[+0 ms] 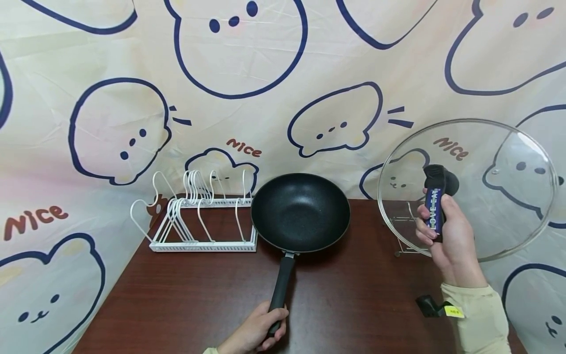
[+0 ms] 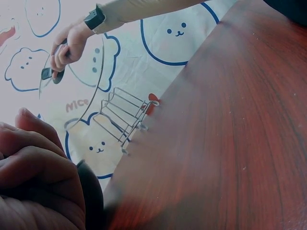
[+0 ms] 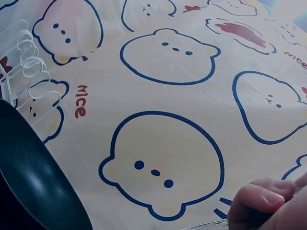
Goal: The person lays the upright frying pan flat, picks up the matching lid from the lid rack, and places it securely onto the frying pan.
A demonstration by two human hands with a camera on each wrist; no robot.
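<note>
A black frying pan (image 1: 302, 211) stands out in the middle of the head view, its dark inside facing up. My left hand (image 1: 256, 327) grips the pan's long black handle (image 1: 282, 280) with fingers wrapped round its end. At the right, my right hand (image 1: 453, 241) holds a large round glass lid (image 1: 499, 216) by its black handle, printed with white letters on blue. The lid is raised and tilted, its clear face towards the camera. In the right wrist view, only a sliver of the lid's rim (image 3: 206, 224) shows beside the fingers.
A white wire rack (image 1: 203, 248) with upright loops stands left of the pan. Behind the lid, a small metal wire rack (image 2: 125, 115) sits at the brown table's (image 1: 177, 305) edge. A patterned cloth (image 1: 247, 123) hangs behind the table. A black device (image 2: 94, 18) is worn on the right wrist.
</note>
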